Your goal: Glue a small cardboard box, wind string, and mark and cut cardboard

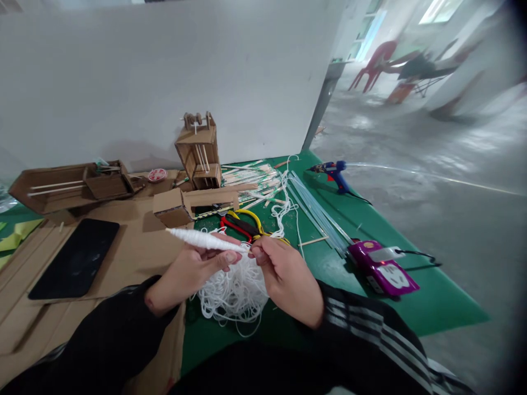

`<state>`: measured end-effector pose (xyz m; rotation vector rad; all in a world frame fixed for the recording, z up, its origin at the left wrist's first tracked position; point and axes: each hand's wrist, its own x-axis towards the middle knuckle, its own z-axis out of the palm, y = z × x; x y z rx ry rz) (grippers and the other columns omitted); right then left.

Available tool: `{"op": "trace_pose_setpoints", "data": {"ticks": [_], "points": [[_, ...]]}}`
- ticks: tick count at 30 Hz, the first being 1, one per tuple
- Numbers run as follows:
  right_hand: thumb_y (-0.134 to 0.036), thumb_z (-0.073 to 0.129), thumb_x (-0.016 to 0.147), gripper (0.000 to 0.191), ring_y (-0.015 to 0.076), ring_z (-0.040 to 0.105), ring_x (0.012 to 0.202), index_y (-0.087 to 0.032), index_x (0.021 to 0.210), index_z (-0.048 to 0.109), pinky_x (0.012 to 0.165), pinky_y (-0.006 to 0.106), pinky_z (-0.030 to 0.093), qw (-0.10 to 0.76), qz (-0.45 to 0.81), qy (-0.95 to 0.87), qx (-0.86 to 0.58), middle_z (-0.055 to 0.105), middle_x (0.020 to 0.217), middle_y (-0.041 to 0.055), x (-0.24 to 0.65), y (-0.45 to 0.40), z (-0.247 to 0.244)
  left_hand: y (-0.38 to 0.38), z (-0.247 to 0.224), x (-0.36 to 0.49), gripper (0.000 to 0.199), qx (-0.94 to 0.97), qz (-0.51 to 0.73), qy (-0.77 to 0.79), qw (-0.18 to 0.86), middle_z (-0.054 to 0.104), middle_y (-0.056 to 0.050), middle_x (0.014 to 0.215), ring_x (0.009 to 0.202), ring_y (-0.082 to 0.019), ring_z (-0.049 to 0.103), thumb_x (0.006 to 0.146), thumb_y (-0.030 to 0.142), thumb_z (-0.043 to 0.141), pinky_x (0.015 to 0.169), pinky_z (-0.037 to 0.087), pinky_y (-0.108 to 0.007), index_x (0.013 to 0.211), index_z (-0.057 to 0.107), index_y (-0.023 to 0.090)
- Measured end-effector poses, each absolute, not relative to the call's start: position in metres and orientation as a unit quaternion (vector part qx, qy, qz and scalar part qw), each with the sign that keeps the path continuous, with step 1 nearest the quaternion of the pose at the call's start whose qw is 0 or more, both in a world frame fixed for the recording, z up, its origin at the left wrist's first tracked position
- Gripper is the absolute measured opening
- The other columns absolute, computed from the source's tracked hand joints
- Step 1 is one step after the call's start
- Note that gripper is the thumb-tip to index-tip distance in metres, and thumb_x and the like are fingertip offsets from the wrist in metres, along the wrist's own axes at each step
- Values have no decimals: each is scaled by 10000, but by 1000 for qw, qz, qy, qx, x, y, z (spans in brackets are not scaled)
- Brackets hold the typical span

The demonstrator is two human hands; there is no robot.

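Note:
A thin stick wound thickly with white string, a spindle [197,239] tapering at both ends, lies across my left hand [201,263], whose thumb and fingers grip it. At its right end my right hand [282,269] is closed in a pinch; the fingertips meet the spindle's tip, and whether they hold the tip or a strand is hard to see. Beneath both hands sits a loose tangled heap of white string [236,291]. Just beyond them lie scissors with red and yellow handles [257,222], partly covered by the hands.
Cardboard structures [197,148] stand at the back and left. A black tablet [76,258] rests on cardboard. To the right are clear glue sticks [317,211], a blue glue gun [335,174] and a purple power strip [382,269] with a cord. Thin sticks [251,178] lie behind.

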<state>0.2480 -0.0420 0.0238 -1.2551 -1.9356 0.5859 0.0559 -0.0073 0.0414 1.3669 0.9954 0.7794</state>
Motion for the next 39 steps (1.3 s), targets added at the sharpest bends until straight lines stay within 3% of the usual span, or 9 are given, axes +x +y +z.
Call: {"op": "trace_pose_setpoints", "data": {"ticks": [6, 8, 11, 16, 20, 25, 30, 35, 39], "points": [[-210, 467, 940, 82, 181, 541, 769, -188, 1019, 459, 676, 304, 419, 371, 250, -746, -494, 585, 893, 50, 249, -43, 24, -7, 43, 54, 275, 589, 330, 446, 588, 701, -46, 861, 707, -148, 611, 753, 393, 748, 622, 514, -256, 932, 732, 185], [-181, 434, 946, 40, 180, 540, 766, -195, 954, 471, 679, 303, 413, 364, 241, -756, -488, 589, 872, 46, 249, -43, 23, -7, 41, 53, 271, 593, 328, 444, 586, 691, -38, 867, 711, -143, 608, 756, 390, 747, 626, 508, -251, 938, 728, 191], [-194, 360, 985, 167, 176, 539, 748, -198, 875, 486, 681, 303, 403, 355, 235, -765, -484, 596, 842, 45, 250, -42, 23, -7, 39, 52, 282, 593, 326, 436, 593, 679, -25, 860, 695, -130, 594, 761, 375, 747, 631, 502, -248, 971, 706, 193], [-237, 462, 953, 76, 177, 542, 766, -187, 1010, 471, 680, 299, 409, 365, 243, -747, -500, 582, 891, 45, 250, -42, 23, -6, 38, 52, 277, 590, 328, 439, 593, 674, -23, 832, 649, -117, 566, 767, 370, 740, 618, 493, -248, 959, 692, 177], [-212, 369, 986, 172, 171, 526, 711, -197, 863, 489, 648, 298, 390, 345, 231, -766, -491, 580, 801, 33, 251, -41, 23, -7, 39, 52, 320, 588, 329, 442, 592, 669, -25, 775, 665, -137, 573, 750, 393, 749, 607, 494, -251, 971, 684, 170], [-247, 459, 963, 75, 179, 570, 773, -195, 1006, 490, 675, 296, 425, 352, 238, -750, -508, 613, 888, 46, 252, -42, 22, -7, 38, 50, 294, 593, 334, 450, 578, 689, -38, 853, 664, -132, 574, 745, 382, 759, 607, 492, -248, 955, 700, 184], [-222, 386, 988, 171, 173, 563, 710, -201, 876, 514, 645, 291, 414, 342, 225, -765, -497, 611, 798, 37, 254, -42, 20, -5, 34, 46, 358, 559, 344, 462, 597, 698, -31, 776, 649, -141, 588, 712, 391, 786, 592, 486, -250, 986, 690, 180], [-254, 463, 966, 88, 175, 590, 776, -194, 1013, 506, 690, 290, 435, 349, 246, -754, -499, 628, 889, 44, 255, -41, 17, -3, 30, 45, 369, 531, 355, 461, 616, 696, -16, 755, 661, -137, 598, 703, 379, 797, 606, 481, -246, 986, 674, 176], [-223, 391, 985, 150, 162, 554, 683, -201, 898, 512, 632, 285, 400, 329, 234, -769, -496, 607, 790, 21, 255, -41, 17, -5, 30, 46, 320, 537, 342, 453, 624, 678, 5, 749, 641, -110, 563, 726, 338, 788, 596, 456, -221, 979, 667, 184]]}}
